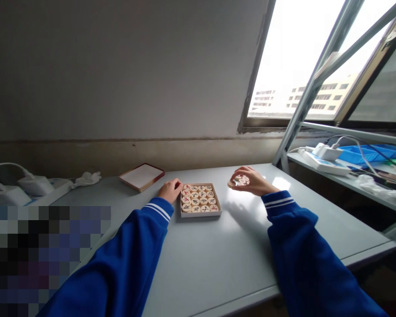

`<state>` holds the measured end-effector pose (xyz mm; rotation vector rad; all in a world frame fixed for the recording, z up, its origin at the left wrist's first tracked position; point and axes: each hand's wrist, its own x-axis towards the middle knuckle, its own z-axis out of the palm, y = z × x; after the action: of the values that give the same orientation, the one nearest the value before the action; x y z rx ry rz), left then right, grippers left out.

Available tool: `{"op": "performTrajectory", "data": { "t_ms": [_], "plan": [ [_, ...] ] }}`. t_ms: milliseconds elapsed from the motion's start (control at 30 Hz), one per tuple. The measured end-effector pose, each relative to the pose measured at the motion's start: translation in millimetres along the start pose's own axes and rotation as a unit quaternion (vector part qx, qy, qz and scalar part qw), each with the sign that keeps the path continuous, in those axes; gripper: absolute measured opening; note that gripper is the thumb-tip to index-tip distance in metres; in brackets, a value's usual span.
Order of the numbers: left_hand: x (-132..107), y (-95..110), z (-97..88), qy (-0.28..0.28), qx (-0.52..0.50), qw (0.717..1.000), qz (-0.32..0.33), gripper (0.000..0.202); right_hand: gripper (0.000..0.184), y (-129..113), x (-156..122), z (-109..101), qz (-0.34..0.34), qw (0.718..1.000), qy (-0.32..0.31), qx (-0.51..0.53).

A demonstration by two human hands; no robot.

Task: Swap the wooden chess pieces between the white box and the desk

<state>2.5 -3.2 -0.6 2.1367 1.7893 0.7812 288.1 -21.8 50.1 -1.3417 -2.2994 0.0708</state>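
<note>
A shallow square box holds rows of round wooden Chinese chess pieces with red and black characters. At its upper left edge, my left hand is closed, with thumb and fingertips against the rim. To the right of the box, my right hand is raised over the table and pinches a Chinese chess piece between thumb and fingers. More loose pieces show through the gap in that hand, partly hidden by the fingers.
The box's lid lies upturned behind my left hand. Power strips with chargers stand at the far left and on the right shelf, near a blue tray. A grey metal post rises at the table's right back corner.
</note>
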Motion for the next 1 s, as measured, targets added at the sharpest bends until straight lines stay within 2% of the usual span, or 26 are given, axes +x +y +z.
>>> {"op": "performTrajectory", "data": {
  "t_ms": [67,167,367,500,633,833,1000],
  "plan": [
    [-0.1,-0.2,0.2,-0.001,0.000,1.000,0.001,0.017,0.027,21.2,-10.9,-5.6,0.063,0.997,-0.036,-0.025],
    [0.7,-1.3,1.2,0.003,0.005,1.000,0.015,0.017,0.027,40.9,-25.4,-6.5,0.109,0.990,-0.068,-0.055],
    [1.6,-3.1,2.8,0.012,0.017,0.999,0.029,0.017,0.026,45.8,-35.9,-10.1,0.134,0.981,-0.052,-0.128],
    [2.5,-5.1,4.9,0.007,0.003,0.999,0.033,0.018,0.030,34.7,-28.7,-3.6,0.106,0.987,-0.009,-0.120],
    [4.3,-7.3,6.6,0.005,-0.006,0.999,0.037,0.017,0.017,27.3,-20.8,10.4,0.056,0.988,-0.022,-0.143],
    [3.4,-7.6,6.1,0.000,-0.015,0.999,0.032,0.021,0.022,29.0,-20.3,8.3,0.078,0.987,-0.007,-0.140],
    [3.3,-6.7,5.9,-0.001,-0.017,0.999,0.033,0.020,0.022,31.7,-18.5,16.0,0.049,0.987,-0.011,-0.153]
  ]
}}
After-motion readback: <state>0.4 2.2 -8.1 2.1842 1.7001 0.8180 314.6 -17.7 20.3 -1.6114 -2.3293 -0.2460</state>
